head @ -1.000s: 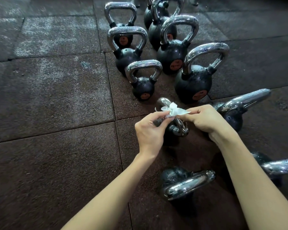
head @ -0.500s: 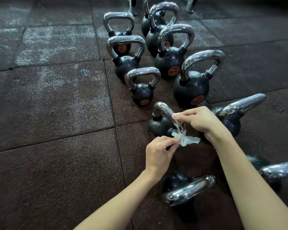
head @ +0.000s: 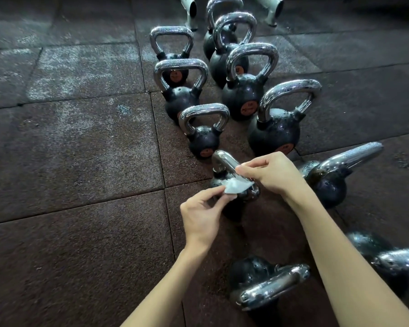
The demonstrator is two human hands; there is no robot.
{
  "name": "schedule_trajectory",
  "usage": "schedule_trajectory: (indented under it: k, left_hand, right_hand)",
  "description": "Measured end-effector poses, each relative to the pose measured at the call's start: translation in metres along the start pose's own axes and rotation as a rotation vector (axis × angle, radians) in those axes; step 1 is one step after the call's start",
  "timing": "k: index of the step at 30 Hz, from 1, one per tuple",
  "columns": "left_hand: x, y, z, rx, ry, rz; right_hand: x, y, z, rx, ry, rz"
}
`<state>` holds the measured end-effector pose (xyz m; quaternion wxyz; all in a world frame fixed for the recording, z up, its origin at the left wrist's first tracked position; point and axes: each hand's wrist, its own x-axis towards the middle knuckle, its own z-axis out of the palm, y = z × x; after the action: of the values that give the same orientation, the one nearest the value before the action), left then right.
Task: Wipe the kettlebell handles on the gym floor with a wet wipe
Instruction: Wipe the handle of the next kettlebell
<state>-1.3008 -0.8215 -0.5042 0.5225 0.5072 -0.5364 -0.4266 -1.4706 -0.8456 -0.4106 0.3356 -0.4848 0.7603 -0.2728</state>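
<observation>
A small black kettlebell with a chrome handle (head: pixel 223 161) stands on the rubber floor right in front of me. A white wet wipe (head: pixel 237 187) is draped over the near part of that handle. My left hand (head: pixel 202 217) pinches the wipe's near end between thumb and fingers. My right hand (head: pixel 273 174) pinches its far end just above the handle. The kettlebell's body is mostly hidden behind the wipe and my hands.
Several more chrome-handled kettlebells stand in two rows beyond, the closest a small one (head: pixel 204 128) and a large one (head: pixel 278 123). Others lie at right (head: pixel 335 168) and near me (head: pixel 267 284). Pale metal rack feet (head: pixel 190 10) stand at the back. Dark rubber tiles (head: pixel 80 161) spread left.
Both hands have worked the wipe along the handle, drawing it toward me and then back up onto the handle. The camera has shifted slightly closer and lower.
</observation>
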Motion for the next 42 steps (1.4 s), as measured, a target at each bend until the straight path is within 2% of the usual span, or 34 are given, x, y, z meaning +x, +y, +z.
schedule_trajectory:
  k: [2,4,6,8,12,15,18,22,24,28,30,33,42]
  left_hand:
    - [0.005,0.012,-0.014,-0.055,0.032,-0.005]
    - [0.011,0.024,-0.024,-0.076,-0.006,0.041]
    - [0.016,0.035,-0.025,-0.127,-0.091,0.070]
    - [0.019,0.043,-0.022,-0.093,-0.162,0.081]
    - [0.023,0.049,-0.014,-0.083,-0.209,0.106]
    - [0.027,0.063,-0.008,-0.087,-0.306,0.151]
    - [0.032,0.066,-0.006,-0.044,-0.368,0.213]
    - [0.037,0.071,-0.003,0.093,-0.364,0.316]
    - [0.042,0.071,-0.008,0.117,-0.398,0.241]
    - [0.048,0.041,-0.018,0.095,-0.293,-0.318]
    - [0.050,0.036,-0.012,0.094,-0.247,-0.455]
    - [0.054,0.045,0.008,0.033,-0.211,-0.507]
    - [0.038,0.048,0.035,-0.104,-0.030,-0.579]
  right_hand:
    - [-0.015,-0.002,-0.004,-0.051,0.057,-0.081]
    - [-0.030,-0.003,-0.009,0.033,-0.009,-0.117]
    - [-0.040,-0.005,-0.014,0.180,-0.111,-0.109]
    - [-0.042,-0.005,-0.020,0.300,-0.120,-0.074]
    - [-0.045,-0.004,-0.030,0.360,-0.216,-0.082]
    - [-0.045,-0.001,-0.033,0.487,-0.271,-0.043]
    - [-0.042,0.007,-0.033,0.547,-0.234,0.010]
    - [-0.044,0.008,-0.031,0.614,-0.127,0.007]
    - [-0.044,0.009,-0.031,0.612,-0.063,0.020]
    - [-0.037,0.023,-0.031,0.472,0.228,0.064]
    - [-0.035,0.027,-0.028,0.406,0.326,0.057]
    - [-0.035,0.029,-0.023,0.383,0.375,0.062]
    - [-0.029,0.032,-0.017,0.397,0.357,0.069]
